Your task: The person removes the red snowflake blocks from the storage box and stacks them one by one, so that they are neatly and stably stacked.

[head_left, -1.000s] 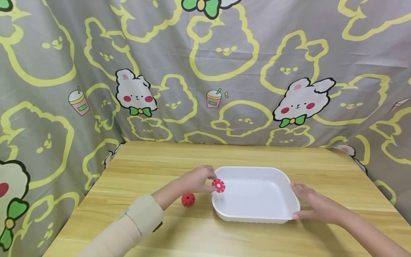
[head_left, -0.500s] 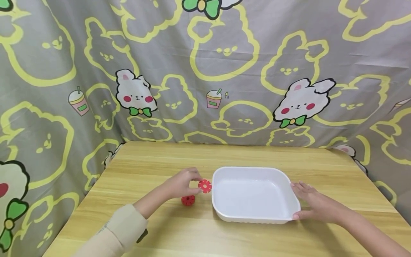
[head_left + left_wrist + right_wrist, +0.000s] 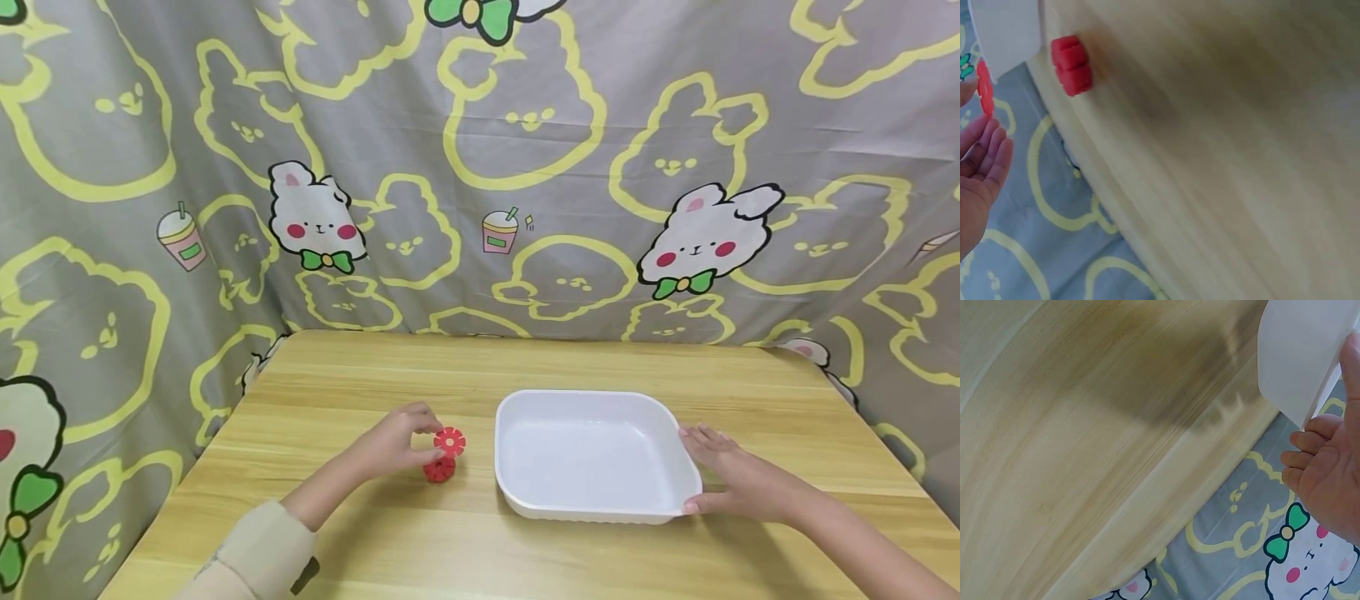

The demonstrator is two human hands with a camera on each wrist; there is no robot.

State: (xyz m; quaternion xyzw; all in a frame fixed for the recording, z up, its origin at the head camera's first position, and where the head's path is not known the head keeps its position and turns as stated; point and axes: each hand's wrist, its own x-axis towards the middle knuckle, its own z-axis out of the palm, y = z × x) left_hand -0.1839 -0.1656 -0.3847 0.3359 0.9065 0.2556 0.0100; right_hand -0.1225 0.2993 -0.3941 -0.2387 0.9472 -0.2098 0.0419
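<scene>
Between thumb and fingertips my left hand (image 3: pixel 401 442) pinches a thin red notched snowflake disc (image 3: pixel 458 442), seen nearly edge-on in the left wrist view. The held disc overlaps a short stack of red snowflake discs (image 3: pixel 439 472) on the table in the head view; the left wrist view shows a gap between them. A white rectangular tray (image 3: pixel 592 512) lies to the right, with nothing visible inside it. My right hand (image 3: pixel 738 479) touches the tray's right side, thumb near the front corner and fingers farther back along the rim.
The wooden table (image 3: pixel 375 542) has bare surface left of the stack and in front of the tray. A grey curtain (image 3: pixel 480 283) with yellow and rabbit drawings hangs behind the table's back edge and along both sides.
My left hand has moved left with the disc, from over the tray's left rim to above the red stack. The tray, stack and right hand stay about where they were.
</scene>
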